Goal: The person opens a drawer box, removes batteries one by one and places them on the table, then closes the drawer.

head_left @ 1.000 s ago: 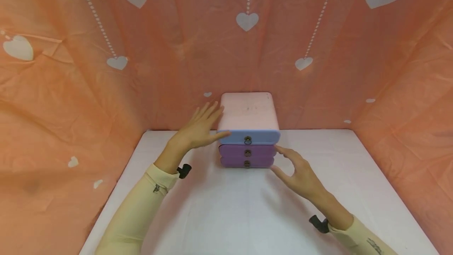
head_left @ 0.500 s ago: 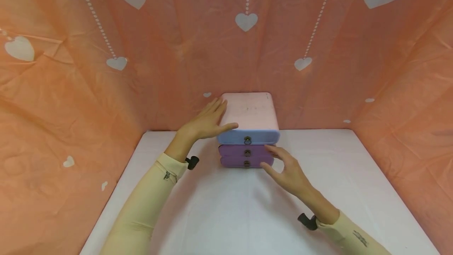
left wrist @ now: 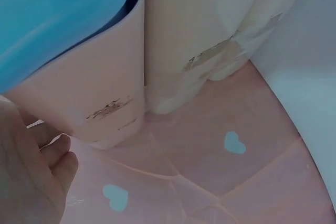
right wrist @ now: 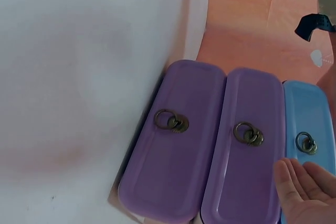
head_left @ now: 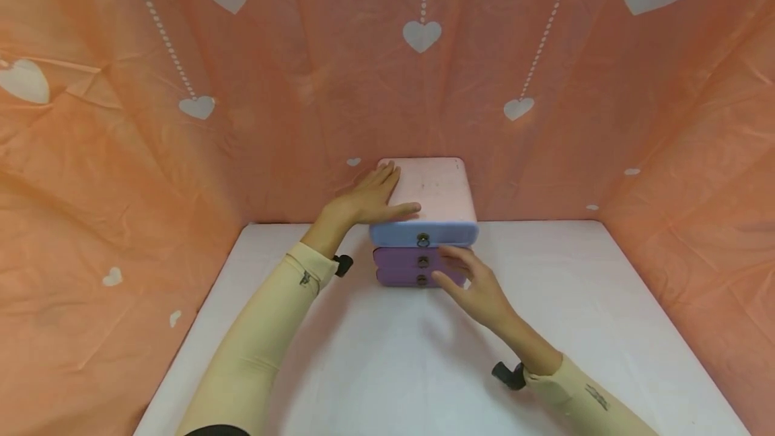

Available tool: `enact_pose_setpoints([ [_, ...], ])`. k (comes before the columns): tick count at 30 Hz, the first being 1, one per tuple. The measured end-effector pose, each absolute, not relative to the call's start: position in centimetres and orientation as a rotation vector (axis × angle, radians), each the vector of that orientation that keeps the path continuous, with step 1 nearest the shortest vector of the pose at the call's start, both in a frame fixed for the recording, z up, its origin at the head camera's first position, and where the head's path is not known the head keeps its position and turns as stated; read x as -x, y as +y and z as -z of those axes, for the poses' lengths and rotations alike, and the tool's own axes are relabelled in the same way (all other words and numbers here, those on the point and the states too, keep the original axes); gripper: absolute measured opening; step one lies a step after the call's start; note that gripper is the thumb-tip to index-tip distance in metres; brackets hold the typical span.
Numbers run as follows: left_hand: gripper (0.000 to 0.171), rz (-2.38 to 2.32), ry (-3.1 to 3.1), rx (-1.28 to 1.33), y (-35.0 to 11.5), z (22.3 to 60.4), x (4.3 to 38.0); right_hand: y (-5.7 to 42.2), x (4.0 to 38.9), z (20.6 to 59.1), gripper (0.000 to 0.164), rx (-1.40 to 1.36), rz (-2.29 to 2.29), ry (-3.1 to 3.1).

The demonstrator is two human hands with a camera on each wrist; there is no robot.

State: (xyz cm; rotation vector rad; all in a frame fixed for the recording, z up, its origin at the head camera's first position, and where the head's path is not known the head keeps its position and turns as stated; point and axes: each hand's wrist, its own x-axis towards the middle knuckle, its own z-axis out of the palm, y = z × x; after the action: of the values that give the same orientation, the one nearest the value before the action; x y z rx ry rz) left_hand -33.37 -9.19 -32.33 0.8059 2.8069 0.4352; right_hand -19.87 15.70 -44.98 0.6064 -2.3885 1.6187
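Note:
A small stacked drawer unit stands at the far side of the white table. Its pink top (head_left: 432,187) sits over a blue drawer (head_left: 393,234). Below it are two purple drawers (right wrist: 176,171), and each drawer front bears a brass ring pull (right wrist: 247,133). My left hand (head_left: 369,199) lies with spread fingers over the left part of the pink top. Its curled fingertips show beside the pink side wall (left wrist: 105,98) in the left wrist view. My right hand (head_left: 481,291) is held before the right half of the purple fronts, thumb and fingers apart, holding nothing; contact cannot be told.
An orange cloth (head_left: 315,86) with white hearts forms the back and side walls, close behind the unit. White table surface (head_left: 387,362) extends in front. Black camera mounts (head_left: 508,375) stick out from both wrists.
My left hand has moved right and farther onto the pink top. My right hand has shifted left across the purple fronts toward the ring pulls. The drawer unit has stayed put.

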Motion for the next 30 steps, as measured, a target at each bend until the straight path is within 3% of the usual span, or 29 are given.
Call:
enact_pose_setpoints([
  [30, 0.114, -0.393, 2.787, -0.822, -8.0, 33.1, 34.1, 13.8, 20.3, 44.0, 0.051, -0.513, -2.181, -2.257],
])
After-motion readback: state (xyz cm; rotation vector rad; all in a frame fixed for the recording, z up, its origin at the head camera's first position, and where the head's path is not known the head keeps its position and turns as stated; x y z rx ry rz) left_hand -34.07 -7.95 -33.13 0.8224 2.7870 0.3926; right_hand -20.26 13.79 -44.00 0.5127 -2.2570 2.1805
